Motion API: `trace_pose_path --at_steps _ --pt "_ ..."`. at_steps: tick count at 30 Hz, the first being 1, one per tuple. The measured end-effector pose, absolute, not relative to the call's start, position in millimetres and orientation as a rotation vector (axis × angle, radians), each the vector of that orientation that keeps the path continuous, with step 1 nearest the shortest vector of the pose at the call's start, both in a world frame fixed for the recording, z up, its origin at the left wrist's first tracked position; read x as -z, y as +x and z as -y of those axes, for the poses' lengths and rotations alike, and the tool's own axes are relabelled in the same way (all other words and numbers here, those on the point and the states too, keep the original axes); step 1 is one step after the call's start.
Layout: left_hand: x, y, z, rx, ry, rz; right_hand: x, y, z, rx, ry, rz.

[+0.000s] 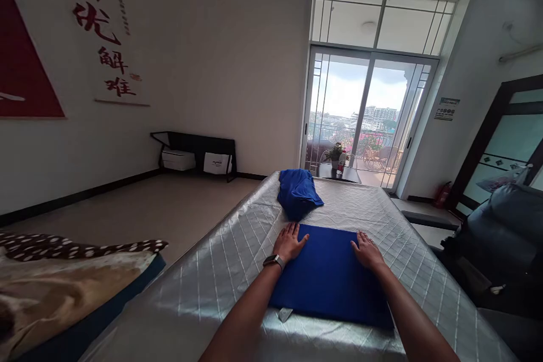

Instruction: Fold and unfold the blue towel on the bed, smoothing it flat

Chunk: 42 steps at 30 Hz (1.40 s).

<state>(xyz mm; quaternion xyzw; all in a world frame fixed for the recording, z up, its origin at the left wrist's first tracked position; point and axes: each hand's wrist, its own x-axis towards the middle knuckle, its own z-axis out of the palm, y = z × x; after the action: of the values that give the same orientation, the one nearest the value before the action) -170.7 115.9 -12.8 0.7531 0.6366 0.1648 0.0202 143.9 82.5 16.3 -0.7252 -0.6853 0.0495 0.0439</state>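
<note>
A dark blue flat rectangular piece, cushion-like or folded cloth (331, 277), lies on the silver quilted cover (220, 260) in front of me. My left hand (291, 242), with a watch on the wrist, rests palm down on its far left corner, fingers spread. At the far right corner my right hand (368, 250) lies flat on the edge, its fingers apart. A small pale tag (285, 314) sticks out from the near left edge. Just beyond the far edge is a crumpled blue cloth (298, 192). The palms hide the corners under them.
A black bench (195, 147) with two white boxes stands by the far wall. Beyond the cover's far end is a small dark table (339, 172) with a plant. Patterned bedding (76, 283) lies at left, dark bags (500, 232) at right.
</note>
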Motion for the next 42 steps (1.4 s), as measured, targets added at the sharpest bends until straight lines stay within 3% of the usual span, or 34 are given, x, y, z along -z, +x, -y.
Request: trace_pose_path --at_steps 27,35,42 --pt "-8.8 -141.2 -129.0 -0.416 2.225 -2.157 4.7 145.7 -86.0 -0.185 -2.188 2.018" --pt "12.4 -0.6 -115.2 -0.647 2.673 -1.292 10.3 150.0 -89.3 -0.128 -2.179 2.071" --pt "27.8 13.6 -104.9 -0.627 2.600 -1.415 10.9 151.0 -89.2 -0.089 -2.179 2.091"
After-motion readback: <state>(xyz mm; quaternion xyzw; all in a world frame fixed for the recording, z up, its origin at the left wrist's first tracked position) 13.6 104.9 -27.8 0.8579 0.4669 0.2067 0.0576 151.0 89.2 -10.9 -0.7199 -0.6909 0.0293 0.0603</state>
